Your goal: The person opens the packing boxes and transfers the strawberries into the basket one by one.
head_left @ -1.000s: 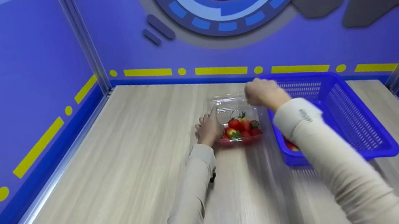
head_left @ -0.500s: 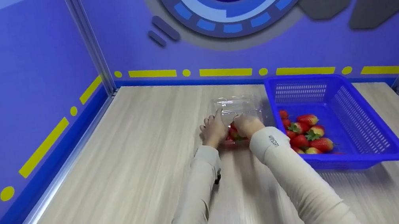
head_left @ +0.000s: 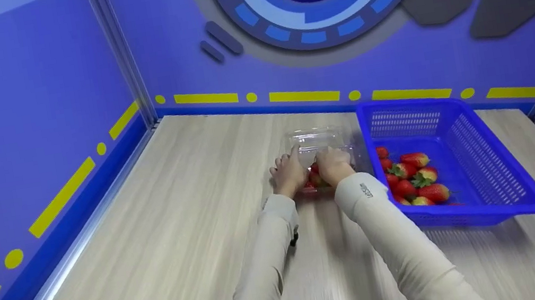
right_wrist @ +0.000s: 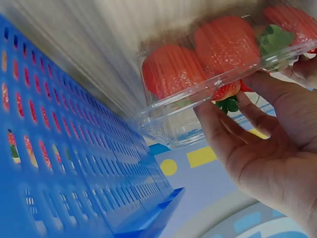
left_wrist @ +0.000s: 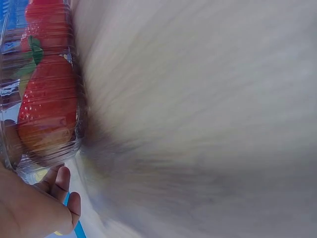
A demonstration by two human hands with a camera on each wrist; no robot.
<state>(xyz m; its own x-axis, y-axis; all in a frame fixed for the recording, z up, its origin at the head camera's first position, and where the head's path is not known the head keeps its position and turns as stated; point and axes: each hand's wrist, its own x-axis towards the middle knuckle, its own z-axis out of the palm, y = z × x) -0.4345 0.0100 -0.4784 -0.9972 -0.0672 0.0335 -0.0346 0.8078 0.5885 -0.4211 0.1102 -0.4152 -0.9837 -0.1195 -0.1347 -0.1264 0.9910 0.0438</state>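
A clear plastic box of strawberries stands on the table with its clear lid folded back. My left hand grips the box's left side, thumb near the rim and fingers outside. My right hand is over the box's right part. In the right wrist view, the fingers and thumb of this hand close round a strawberry with green leaves at the rim, partly hidden by the box wall.
Right of the box stands a blue perforated basket, with several strawberries in its left part. Blue walls with yellow marks border the table behind and at both sides.
My right hand has come from beside the basket's left rim, leftward and down to the box, then shifted slightly within it. My left hand has stayed at the box's left side.
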